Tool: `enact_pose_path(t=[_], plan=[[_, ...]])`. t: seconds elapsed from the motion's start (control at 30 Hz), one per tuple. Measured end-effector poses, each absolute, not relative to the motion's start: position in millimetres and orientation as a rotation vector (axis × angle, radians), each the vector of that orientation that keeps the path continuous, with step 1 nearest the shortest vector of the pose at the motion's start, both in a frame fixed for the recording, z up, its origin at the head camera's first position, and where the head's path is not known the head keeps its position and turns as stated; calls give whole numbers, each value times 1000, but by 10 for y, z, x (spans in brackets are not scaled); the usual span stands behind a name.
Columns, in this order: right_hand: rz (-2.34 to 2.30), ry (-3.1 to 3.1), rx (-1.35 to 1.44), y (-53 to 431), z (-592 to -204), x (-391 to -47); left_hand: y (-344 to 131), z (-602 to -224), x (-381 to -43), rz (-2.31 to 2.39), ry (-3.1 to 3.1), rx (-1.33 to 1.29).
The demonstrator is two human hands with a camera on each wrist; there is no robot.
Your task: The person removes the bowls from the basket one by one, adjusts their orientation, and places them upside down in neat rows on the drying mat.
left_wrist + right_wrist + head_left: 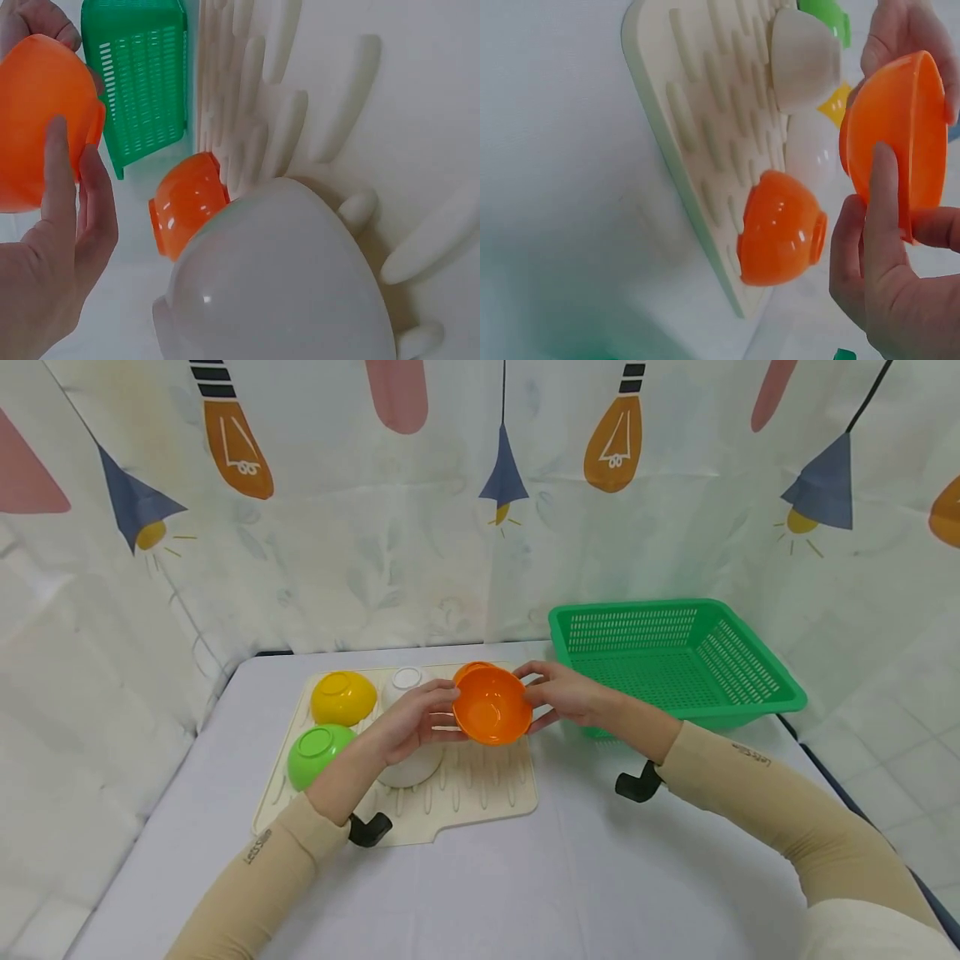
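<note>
An orange bowl is held up between both hands, its hollow turned toward the head camera. My left hand grips its left side; in the left wrist view the fingers lie along the outside wall. On the opposite side my right hand pinches the rim, with the thumb inside and fingers outside in the right wrist view. A second orange bowl stands upside down on a cream drying mat, partly hidden behind the held one in the head view.
Upside down on the mat are a yellow bowl, a green bowl and two white bowls, partly covered by my left hand in the head view. A green perforated basket stands at the back right of the white-covered table.
</note>
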State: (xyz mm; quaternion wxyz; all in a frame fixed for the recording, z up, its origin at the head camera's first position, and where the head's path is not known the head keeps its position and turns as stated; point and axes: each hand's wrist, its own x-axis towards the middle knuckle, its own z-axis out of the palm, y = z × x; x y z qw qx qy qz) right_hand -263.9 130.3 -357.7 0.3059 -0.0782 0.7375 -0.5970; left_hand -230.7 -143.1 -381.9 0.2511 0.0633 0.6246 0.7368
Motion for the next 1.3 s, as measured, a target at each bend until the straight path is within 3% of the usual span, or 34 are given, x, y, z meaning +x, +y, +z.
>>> enact_pose_path(t=[0.6, 0.97, 1.3], plan=[[-1610, 1822, -138, 1436, -3510, -2658, -1477, -3740, -2141, 1785, 2380, 650], [-1561, 1813, -139, 1367, -3491, -2628, -1385, -3803, -2030, 1239, 2816, 1573], [-1501, 1819, -203, 1342, -3481, -2578, -1345, -3806, -2060, 583, 2947, 2093]])
